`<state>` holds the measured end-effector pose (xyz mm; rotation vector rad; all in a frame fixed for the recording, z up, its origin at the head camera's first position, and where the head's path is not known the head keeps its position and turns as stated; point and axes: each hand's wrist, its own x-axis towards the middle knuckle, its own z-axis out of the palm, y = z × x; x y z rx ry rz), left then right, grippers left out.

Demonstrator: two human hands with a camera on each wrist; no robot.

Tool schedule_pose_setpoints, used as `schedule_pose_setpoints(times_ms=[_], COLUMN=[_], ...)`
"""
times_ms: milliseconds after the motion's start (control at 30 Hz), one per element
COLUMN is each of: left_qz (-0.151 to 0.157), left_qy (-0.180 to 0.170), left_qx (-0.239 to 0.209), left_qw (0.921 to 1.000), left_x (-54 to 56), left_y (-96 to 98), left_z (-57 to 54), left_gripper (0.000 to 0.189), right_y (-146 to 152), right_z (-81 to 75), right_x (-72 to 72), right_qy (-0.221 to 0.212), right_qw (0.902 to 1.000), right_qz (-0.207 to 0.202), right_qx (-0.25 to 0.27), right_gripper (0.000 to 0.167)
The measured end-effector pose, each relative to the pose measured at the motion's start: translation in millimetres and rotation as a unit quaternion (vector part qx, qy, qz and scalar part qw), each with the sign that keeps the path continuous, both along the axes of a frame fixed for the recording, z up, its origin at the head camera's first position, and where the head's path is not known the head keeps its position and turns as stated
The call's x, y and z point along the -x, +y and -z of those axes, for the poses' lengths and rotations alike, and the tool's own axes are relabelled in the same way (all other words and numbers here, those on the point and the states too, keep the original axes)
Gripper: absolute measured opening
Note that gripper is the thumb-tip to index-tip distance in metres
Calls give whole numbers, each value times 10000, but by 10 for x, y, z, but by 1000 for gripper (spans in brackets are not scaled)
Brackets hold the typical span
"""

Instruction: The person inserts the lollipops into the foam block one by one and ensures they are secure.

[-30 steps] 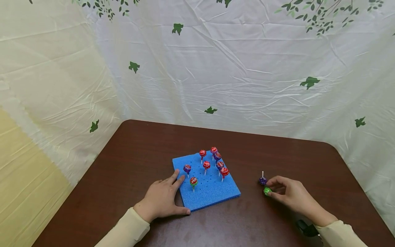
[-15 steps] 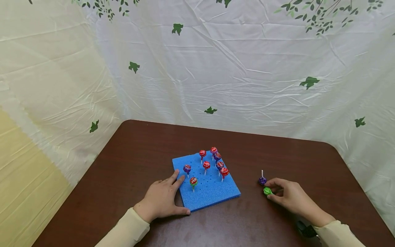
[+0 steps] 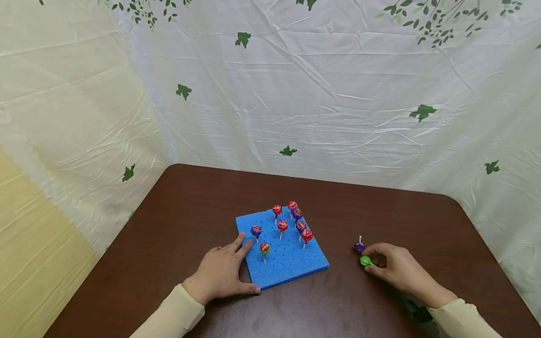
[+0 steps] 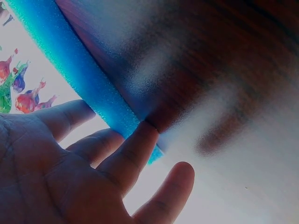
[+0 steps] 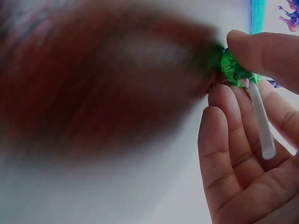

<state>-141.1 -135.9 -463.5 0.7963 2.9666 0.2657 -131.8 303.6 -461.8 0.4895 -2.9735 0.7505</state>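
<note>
My left hand (image 3: 221, 270) rests along the left edge of a blue foam board (image 3: 291, 267), fingers extended and thumb at its near corner. Upright in the board stand several wrapped lollipops, such as a red-and-green one (image 3: 265, 248) and a purple one (image 3: 256, 231). To the right of the board, my right hand (image 3: 399, 267) pinches a green lollipop (image 3: 366, 261) by its wrapped head. The white stick (image 5: 262, 123) points back toward the palm in the right wrist view. Beside the fingertips, a purple lollipop (image 3: 359, 247) sits head down on the table, stick up.
The dark brown table (image 3: 203, 197) has rounded far corners. A white curtain (image 3: 338, 94) with green leaf prints hangs behind it. Small holes dot the foam board. A dark wristband (image 3: 418, 311) shows at the right sleeve.
The green lollipop turns slightly in the right fingers, which have shifted a little left. The purple lollipop's stick wobbles slightly. The left hand and board stay put.
</note>
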Motion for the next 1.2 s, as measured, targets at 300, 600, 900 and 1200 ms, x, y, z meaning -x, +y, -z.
schedule_pose_setpoints(times_ms=[300, 600, 900, 1200], left_qz=[-7, 0, -9, 3], left_qy=[-14, -12, 14, 1], left_qx=[9, -24, 8, 50], left_qw=[10000, 10000, 10000, 10000], left_x=[9, 14, 24, 18], left_y=[-2, -3, -2, 0], left_z=[24, 35, 65, 57], left_gripper=[112, 112, 113, 113], right_y=[-3, -26, -94, -276], right_z=[22, 35, -4, -152], right_x=[20, 20, 22, -27], right_qy=[19, 55, 611, 975], right_qw=[10000, 10000, 9977, 9920], right_qz=[-60, -52, -195, -698], right_qx=[-14, -53, -200, 381], right_gripper=[32, 33, 27, 30])
